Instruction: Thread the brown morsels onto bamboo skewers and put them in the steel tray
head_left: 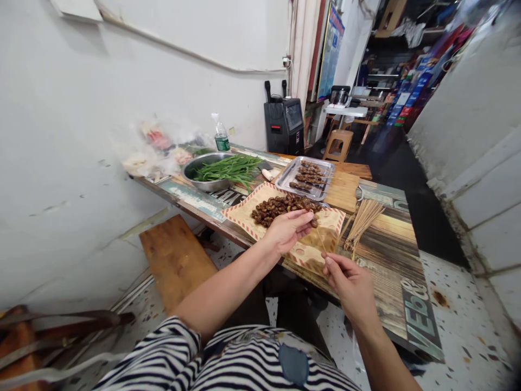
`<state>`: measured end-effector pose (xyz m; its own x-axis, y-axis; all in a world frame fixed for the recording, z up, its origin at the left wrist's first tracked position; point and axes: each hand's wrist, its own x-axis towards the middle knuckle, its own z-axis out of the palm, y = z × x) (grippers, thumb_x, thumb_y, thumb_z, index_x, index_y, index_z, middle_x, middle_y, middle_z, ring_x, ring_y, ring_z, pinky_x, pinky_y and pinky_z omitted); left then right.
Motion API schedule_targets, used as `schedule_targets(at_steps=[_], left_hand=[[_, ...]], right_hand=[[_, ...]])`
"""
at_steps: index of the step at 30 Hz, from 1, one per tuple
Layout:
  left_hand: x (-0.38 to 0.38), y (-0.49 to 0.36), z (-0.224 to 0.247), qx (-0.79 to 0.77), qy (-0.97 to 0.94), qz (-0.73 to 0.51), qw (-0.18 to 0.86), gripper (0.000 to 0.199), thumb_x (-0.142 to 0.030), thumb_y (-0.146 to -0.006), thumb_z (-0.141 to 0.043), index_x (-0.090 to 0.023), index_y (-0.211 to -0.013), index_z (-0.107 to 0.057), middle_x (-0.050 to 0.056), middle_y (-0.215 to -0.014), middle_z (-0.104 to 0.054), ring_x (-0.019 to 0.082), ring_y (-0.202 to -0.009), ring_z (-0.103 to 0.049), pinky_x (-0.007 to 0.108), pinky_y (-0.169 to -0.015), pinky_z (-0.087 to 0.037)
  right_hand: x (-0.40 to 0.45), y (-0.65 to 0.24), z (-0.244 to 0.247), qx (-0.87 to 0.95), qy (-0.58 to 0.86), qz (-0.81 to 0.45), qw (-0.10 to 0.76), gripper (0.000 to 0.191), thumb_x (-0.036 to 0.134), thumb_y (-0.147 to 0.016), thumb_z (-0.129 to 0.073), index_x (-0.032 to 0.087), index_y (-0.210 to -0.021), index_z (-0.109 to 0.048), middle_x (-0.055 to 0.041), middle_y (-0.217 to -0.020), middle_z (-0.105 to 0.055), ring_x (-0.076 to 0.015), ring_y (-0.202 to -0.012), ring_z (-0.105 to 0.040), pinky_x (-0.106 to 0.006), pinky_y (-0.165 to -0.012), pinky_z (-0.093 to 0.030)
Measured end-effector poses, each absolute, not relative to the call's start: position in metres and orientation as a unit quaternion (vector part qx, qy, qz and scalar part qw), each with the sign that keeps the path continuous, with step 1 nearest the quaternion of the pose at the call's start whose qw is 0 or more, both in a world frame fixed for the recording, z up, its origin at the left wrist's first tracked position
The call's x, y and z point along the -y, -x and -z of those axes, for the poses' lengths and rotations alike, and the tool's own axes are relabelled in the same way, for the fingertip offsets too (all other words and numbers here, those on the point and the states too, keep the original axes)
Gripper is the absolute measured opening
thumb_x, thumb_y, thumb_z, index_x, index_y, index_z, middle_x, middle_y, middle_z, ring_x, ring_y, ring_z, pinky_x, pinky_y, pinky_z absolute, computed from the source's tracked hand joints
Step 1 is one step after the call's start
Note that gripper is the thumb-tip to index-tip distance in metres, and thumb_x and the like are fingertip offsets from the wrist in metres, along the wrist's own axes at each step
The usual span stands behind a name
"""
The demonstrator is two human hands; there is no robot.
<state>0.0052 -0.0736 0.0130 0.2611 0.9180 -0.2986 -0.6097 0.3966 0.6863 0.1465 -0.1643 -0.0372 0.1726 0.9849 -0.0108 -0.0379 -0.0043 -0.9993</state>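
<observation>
My right hand [348, 279] pinches the lower end of a thin wooden skewer [321, 237], which points up and away toward my other hand. At its far end is a small dark brown, glossy food piece [314, 222], with the closed fingertips of my left hand [288, 231] at it. Just beyond my left hand lies a heap of similar brown pieces [271, 210], their exact kind unclear, on a patterned paper sheet [244, 210] with a red-striped border. A bundle of bare skewers [366, 217] rests to the right of the paper.
Behind the heap, a metal tray [285, 176] holds several loaded skewers beside a wooden board [344, 194]. Further left are a steel bowl [199, 182] of green vegetables, a plastic bottle [221, 136] and plastic bags [157, 149]. A bench [177, 260] stands left of the table.
</observation>
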Motion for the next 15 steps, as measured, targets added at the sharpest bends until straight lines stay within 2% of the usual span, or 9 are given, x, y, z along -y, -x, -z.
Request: schedule_targets(at_steps=[8, 11, 15], left_hand=[[0.081, -0.016, -0.004, -0.346, -0.245, -0.479, 0.769, 0.024, -0.011, -0.062, -0.071, -0.01, -0.085, -0.064, 0.004, -0.073, -0.064, 0.008, -0.06, -0.059, 0.021, -0.06, -0.046], [0.079, -0.014, -0.004, -0.338, -0.271, -0.468, 0.77, 0.031, -0.018, -0.062, -0.073, -0.012, -0.091, -0.063, 0.006, -0.079, -0.065, 0.009, -0.063, -0.06, 0.022, -0.062, -0.046], [0.072, -0.005, -0.009, -0.343, -0.282, -0.545, 0.711, 0.03, -0.028, -0.066, -0.07, -0.014, -0.091, -0.061, 0.006, -0.084, -0.065, 0.012, -0.072, -0.062, 0.024, -0.069, -0.047]], right_hand=[[0.161, -0.148, 0.034, 0.438, 0.533, -0.463, 0.556, 0.03, 0.039, -0.072, -0.064, 0.015, -0.089, -0.065, 0.0021, -0.057, -0.053, -0.0042, -0.042, -0.036, -0.018, -0.038, -0.024], [0.162, -0.149, 0.032, 0.436, 0.533, -0.463, 0.558, 0.03, 0.04, -0.071, -0.064, 0.015, -0.089, -0.066, 0.0026, -0.056, -0.052, -0.0037, -0.04, -0.035, -0.018, -0.037, -0.022], [0.167, -0.15, 0.03, 0.432, 0.539, -0.464, 0.555, 0.033, 0.041, -0.069, -0.066, 0.014, -0.088, -0.066, 0.0025, -0.056, -0.052, -0.0033, -0.038, -0.032, -0.018, -0.035, -0.019]])
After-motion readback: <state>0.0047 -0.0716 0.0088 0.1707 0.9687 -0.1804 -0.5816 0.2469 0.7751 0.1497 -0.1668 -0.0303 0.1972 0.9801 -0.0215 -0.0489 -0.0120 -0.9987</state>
